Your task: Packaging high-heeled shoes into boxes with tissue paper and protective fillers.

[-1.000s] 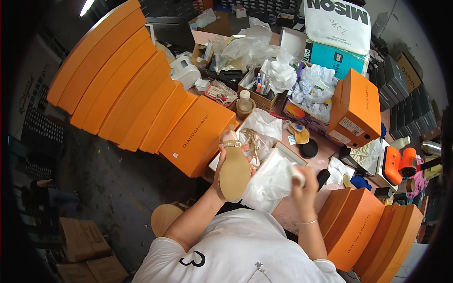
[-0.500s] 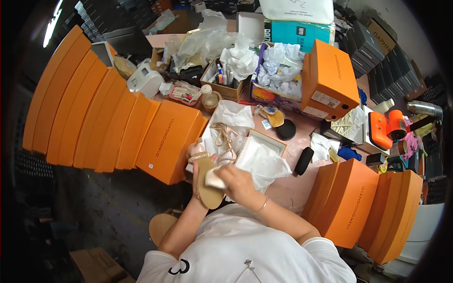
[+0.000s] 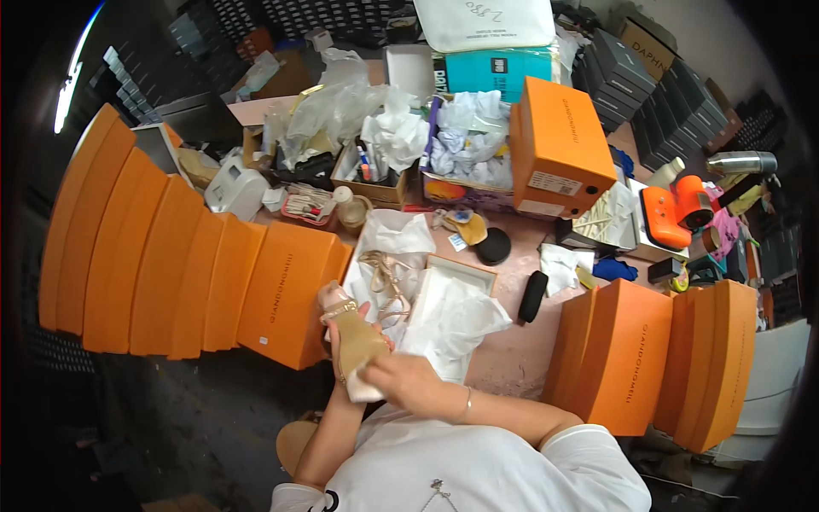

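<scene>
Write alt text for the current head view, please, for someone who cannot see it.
A person's left hand holds a sandal, sole up, while the right hand holds a white pad over its near end. Beyond, another sandal lies in white tissue on a cluttered pink table between orange boxes.

workshop, shown by stacked shoeboxes (image 3: 182,266)
</scene>
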Tool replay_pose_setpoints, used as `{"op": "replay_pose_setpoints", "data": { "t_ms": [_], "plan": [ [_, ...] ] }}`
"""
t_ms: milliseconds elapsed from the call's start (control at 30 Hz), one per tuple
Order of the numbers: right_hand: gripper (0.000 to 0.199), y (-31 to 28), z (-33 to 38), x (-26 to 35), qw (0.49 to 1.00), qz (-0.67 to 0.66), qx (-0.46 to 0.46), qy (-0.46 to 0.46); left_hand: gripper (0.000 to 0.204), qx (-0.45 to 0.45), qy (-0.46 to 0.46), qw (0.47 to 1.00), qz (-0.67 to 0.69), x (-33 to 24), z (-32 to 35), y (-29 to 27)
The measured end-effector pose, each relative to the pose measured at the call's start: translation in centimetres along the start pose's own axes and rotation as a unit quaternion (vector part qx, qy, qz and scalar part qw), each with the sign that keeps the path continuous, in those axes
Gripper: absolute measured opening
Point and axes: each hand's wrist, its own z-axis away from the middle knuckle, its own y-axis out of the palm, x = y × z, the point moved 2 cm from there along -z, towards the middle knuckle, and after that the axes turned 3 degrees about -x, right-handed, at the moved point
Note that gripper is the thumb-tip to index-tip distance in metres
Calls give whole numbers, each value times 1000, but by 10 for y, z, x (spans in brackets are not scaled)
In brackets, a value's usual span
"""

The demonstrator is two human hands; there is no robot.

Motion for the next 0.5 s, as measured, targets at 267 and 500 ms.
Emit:
{"op": "replay_pose_setpoints", "data": {
  "t_ms": [267, 500],
  "plan": [
    [39, -110, 31, -150, 909, 215, -175, 310, 58, -28, 113, 971, -208, -11, -4, 45],
    [48, -143, 4, -190, 932, 203, -178, 242, 26, -184, 376, 744, -521, -153, -3, 45]
  ]
}}
